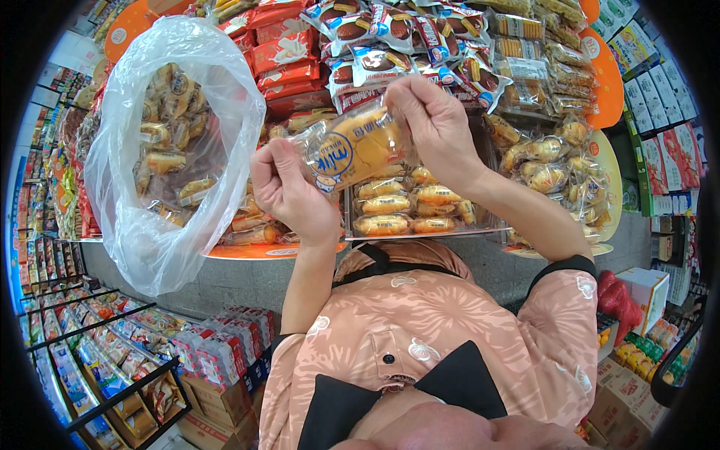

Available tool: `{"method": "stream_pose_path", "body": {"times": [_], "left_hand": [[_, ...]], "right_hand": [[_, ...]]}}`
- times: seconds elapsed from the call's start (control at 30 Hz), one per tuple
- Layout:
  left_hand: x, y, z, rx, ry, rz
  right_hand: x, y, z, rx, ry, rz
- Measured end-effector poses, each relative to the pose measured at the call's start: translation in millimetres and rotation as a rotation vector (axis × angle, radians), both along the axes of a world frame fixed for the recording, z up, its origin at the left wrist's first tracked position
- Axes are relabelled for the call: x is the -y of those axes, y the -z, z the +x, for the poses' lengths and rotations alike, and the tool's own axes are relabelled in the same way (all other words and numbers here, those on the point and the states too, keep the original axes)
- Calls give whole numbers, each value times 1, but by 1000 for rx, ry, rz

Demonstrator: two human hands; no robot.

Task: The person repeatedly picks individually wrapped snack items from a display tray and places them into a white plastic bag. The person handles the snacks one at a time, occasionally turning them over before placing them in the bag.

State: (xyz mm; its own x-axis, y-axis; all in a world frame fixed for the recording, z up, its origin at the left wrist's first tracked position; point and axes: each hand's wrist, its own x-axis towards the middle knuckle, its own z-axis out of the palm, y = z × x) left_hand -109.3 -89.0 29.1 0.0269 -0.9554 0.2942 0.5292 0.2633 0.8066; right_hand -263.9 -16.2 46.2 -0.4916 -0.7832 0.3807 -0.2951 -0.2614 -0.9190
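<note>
A packaged milk bread point(354, 147) in a clear printed wrapper is stretched between my two hands, above the display. My left hand point(292, 188) pinches the wrapper's left end, and my right hand point(430, 126) grips the right end. The bread is tilted, its right end higher in the picture. Directly below it, a clear tray point(350, 219) holds stacked wrapped bread rolls point(383, 224). To the left of my left hand, a white translucent plastic bag point(225, 121) has its mouth wide open, with several wrapped breads point(166, 162) visible through it.
Red snack packets point(284, 56), chocolate-pie packets point(382, 64) and biscuit packs point(520, 70) fill the display's far side. More wrapped breads point(545, 169) lie at right. Behind me are snack racks point(107, 365), shrink-wrapped bottles point(225, 343) and cardboard boxes point(627, 394).
</note>
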Motion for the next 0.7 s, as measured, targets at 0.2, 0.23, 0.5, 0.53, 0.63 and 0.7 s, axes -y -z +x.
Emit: {"method": "stream_pose_path", "body": {"times": [0.2,0.23,0.5,0.53,0.63,0.7], "left_hand": [[10,-13,-4,-114,69,47],[10,-13,-5,-101,42,22],[15,-5,-3,-67,-81,-37],[14,-4,-2,-31,-80,-20],[11,-1,-2,-82,-51,-35],[13,1,-5,-61,-82,-9]], "right_hand": [[21,-3,1,177,21,102],[21,-4,2,220,-10,83],[25,10,16,253,-19,26],[29,12,16,148,42,-52],[31,14,13,88,59,-102],[34,13,9,60,75,-84]]}}
